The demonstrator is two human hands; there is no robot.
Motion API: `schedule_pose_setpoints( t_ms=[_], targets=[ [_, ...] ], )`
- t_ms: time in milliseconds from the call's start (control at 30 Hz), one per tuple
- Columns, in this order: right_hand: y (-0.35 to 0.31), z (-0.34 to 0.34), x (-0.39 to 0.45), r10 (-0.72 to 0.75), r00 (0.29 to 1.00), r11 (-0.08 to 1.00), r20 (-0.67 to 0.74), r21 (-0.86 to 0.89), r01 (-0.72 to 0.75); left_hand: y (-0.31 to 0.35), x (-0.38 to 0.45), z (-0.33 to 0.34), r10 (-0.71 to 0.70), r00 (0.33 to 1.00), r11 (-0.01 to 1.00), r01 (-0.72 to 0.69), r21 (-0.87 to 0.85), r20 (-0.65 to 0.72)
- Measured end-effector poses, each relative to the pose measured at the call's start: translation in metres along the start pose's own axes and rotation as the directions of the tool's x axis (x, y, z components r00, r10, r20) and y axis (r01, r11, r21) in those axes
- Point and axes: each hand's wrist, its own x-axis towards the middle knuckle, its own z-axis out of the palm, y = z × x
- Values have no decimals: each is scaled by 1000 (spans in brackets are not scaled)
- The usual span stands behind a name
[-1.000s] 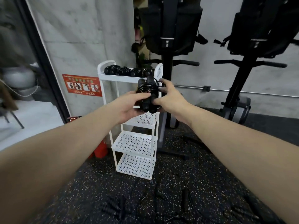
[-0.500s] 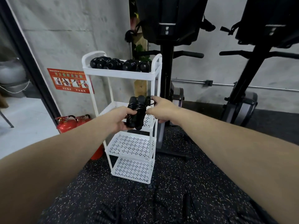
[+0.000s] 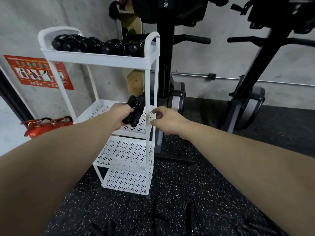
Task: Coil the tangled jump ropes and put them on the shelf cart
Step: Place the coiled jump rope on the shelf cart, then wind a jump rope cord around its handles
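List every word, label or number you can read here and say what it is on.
Red sign on the concrete wall behind the white shelf cart: lines of print around four pictograms, too blurred to read.
No other text shows, not on the coiled jump rope either.

Single head-worn wide-angle view, facing forward and down along both forearms. Both hands sit near frame centre, close to the lens; the shelf cart [image 3: 150,103] stands directly beyond them, speckled floor [image 3: 170,215] beneath, wall behind.
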Motion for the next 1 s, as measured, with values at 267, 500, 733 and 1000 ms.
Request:
schedule_pose_setpoints(
  t_ms=[267, 500, 733, 1000],
  targets=[
    [27, 3, 8, 6, 1000, 1000, 10, -13, -6, -29, 41, 40, 8, 993, 1000, -12, 28, 121],
    [38, 1, 4, 19, 999, 998, 44, -68, -16, -54, 81, 49, 63, 997, 901, -72, 427, 36],
    [31, -9, -18, -6, 999, 998, 47, -62, 9, -24, 14, 37, 149, 988, 836, -144, 530, 34],
    [1, -40, -88, -62, 998, 994, 13, -92, 63, -34, -82, 15, 390, 908, 731, -406, 548, 153]
  ],
)
